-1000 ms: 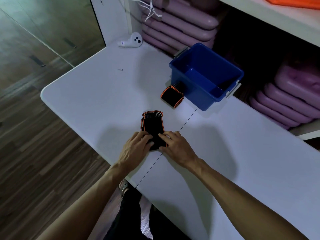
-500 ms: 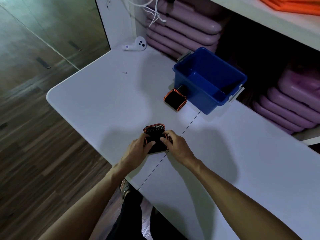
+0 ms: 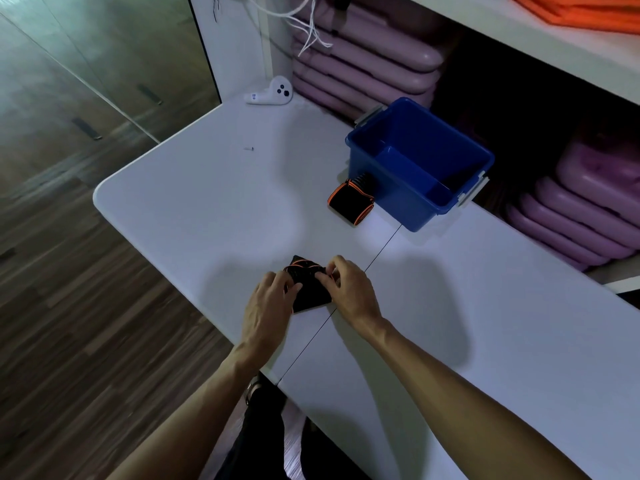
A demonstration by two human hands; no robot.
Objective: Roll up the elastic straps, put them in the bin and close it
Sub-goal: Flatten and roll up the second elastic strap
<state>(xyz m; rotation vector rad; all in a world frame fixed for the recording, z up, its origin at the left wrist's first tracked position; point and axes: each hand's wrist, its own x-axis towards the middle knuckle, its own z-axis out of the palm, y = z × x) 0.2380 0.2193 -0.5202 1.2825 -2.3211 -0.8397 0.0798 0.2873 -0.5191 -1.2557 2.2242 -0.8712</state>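
A black elastic strap with orange edging (image 3: 309, 288) lies partly rolled on the white table (image 3: 207, 209), near its front edge. My left hand (image 3: 268, 301) grips its left side and my right hand (image 3: 348, 289) pinches its right side, fingers curled over the roll. A second strap (image 3: 351, 201), rolled up, rests against the front wall of the open blue bin (image 3: 401, 195) further back. The bin looks empty inside. No lid is in view.
A white controller (image 3: 272, 95) lies at the table's far corner, and a small screw (image 3: 248, 148) sits on the table's left part. Stacked purple step platforms (image 3: 367, 67) fill the shelves behind and right of the bin. Wooden floor lies to the left.
The flat strap has grown shorter as both hands rolled it away from me; its far end is now bunched under my fingertips. The rolled strap and bin stayed put.
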